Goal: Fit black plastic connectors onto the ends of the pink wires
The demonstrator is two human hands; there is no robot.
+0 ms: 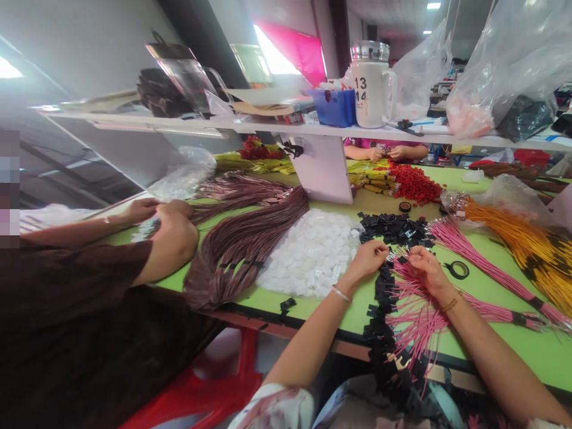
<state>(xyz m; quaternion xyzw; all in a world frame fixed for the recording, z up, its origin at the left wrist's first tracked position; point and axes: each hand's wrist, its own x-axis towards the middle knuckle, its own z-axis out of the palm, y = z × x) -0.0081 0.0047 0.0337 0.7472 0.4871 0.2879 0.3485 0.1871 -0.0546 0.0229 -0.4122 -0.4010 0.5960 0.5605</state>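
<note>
2 forearms (315,330) extend forward, left hand (370,258) near right hand (429,271), fingers (381,249) bent.

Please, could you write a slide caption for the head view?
A person's left hand and right hand work at pink wires beside black pieces on a green tabletop.

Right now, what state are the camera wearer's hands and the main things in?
Wearer's left hand: fingers bent, grip unclear.
Wearer's right hand: fingers curled, grip unclear.
Thin pink wires by the hands: splayed.
Clear plastic bag of white pieces: full.
White mug: upright, metallic lid on.
Blue plastic box: filled, uncovered.
Larger black tape roll: lying flat.
</note>
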